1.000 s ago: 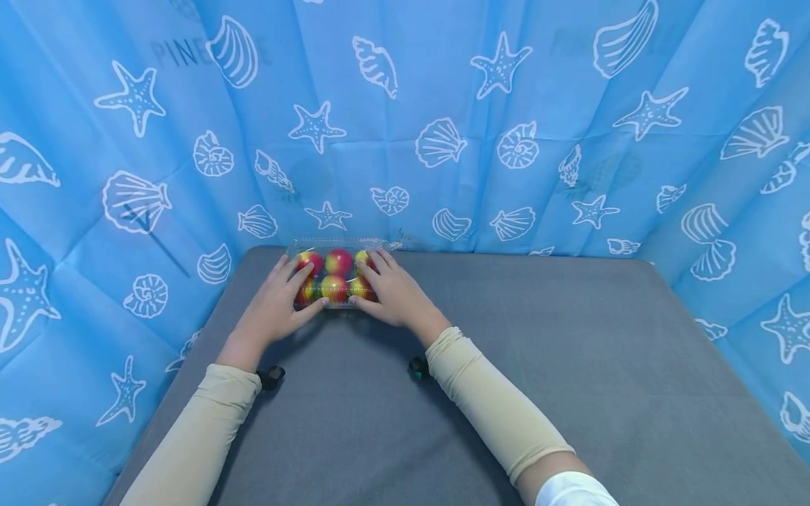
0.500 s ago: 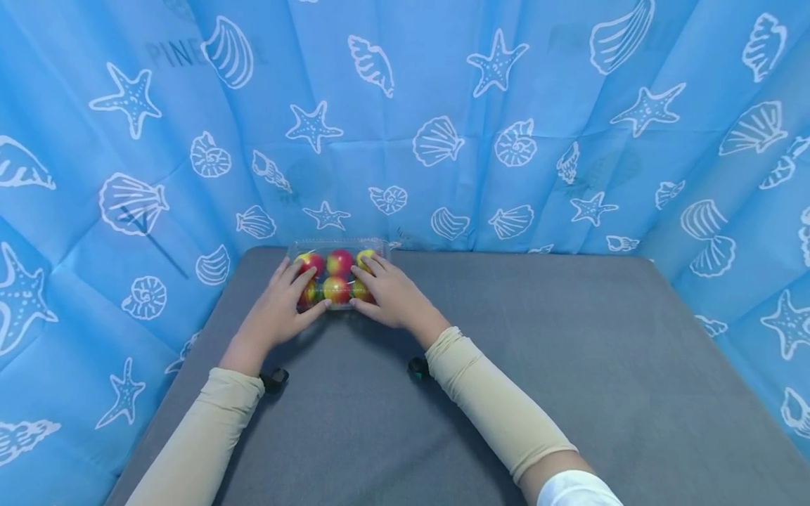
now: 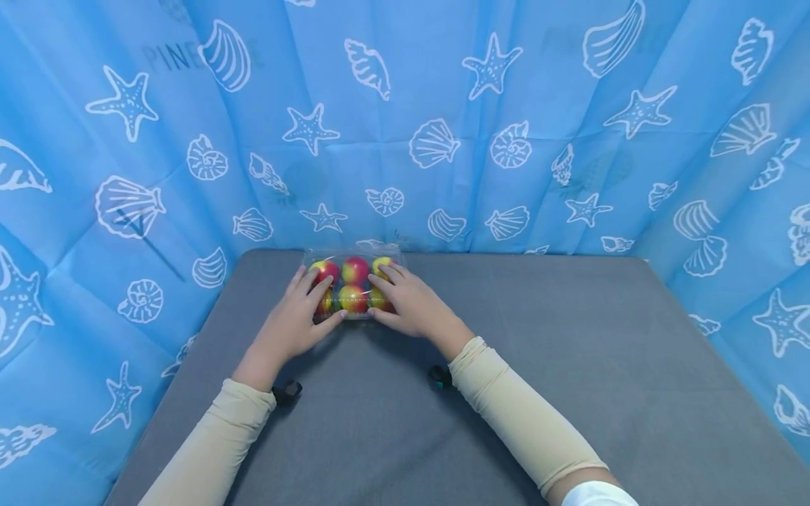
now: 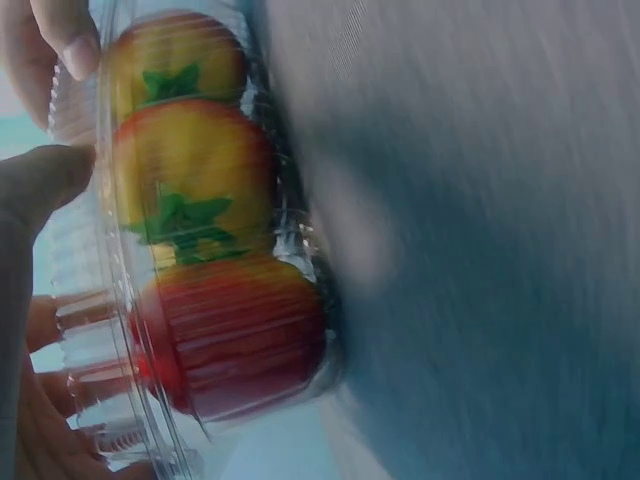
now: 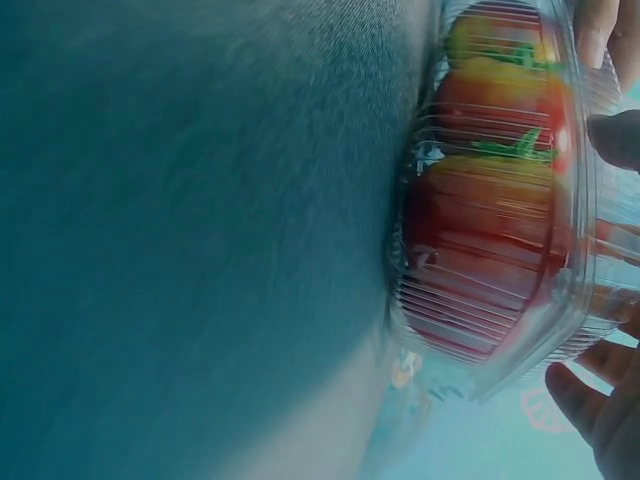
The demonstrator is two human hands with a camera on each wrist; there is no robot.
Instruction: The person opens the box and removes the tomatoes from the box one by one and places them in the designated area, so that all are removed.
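Observation:
A clear plastic clamshell box [image 3: 344,251] with a ribbed lid sits near the back left of the table. Inside are several red-and-yellow fruits [image 3: 354,299], apple-like in the head view, with green leafy tops in both wrist views. My left hand [image 3: 292,323] grips the box's left end, fingers spread over the lid and thumb at the front rim. At the other end my right hand [image 3: 418,309] holds it in much the same way. The box's front wall [image 4: 210,220] stands close along the table cloth in the left wrist view.
The table [image 3: 493,393] has a grey cloth cover and rounded back corners. Right behind the box hangs a blue curtain [image 3: 392,105] printed with shells and starfish, which also runs along both sides. Small black devices [image 3: 287,392] sit at both wrists.
Both hands and the box have shifted together to the right and slightly nearer over the last second. The grip looks the same, and the lid stays down.

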